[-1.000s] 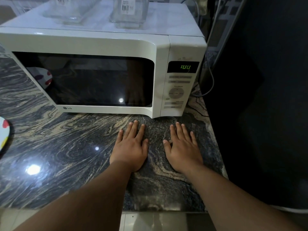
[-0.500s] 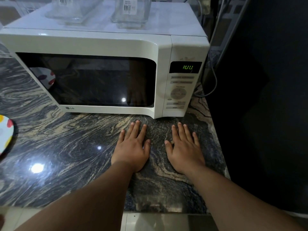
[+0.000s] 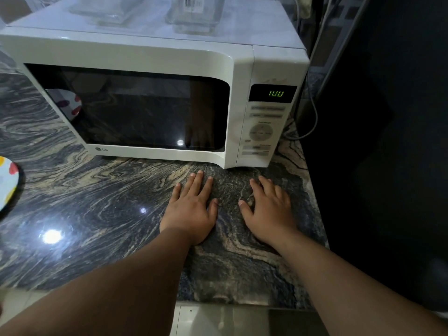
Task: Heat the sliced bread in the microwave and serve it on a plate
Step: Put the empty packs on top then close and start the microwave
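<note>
Hands flat on counter (image 3: 97, 209), fingers straight, holding nothing: left hand (image 3: 191, 212), right hand (image 3: 269, 212). Microwave (image 3: 155, 64) directly ahead, door closed; control panel (image 3: 265, 127) nearer right hand. Bread not visible. Plate (image 3: 7, 180) far left.

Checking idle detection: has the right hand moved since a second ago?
No. The right hand lies flat on the counter, the same gap from the microwave front corner; only the camera shifted slightly.
</note>
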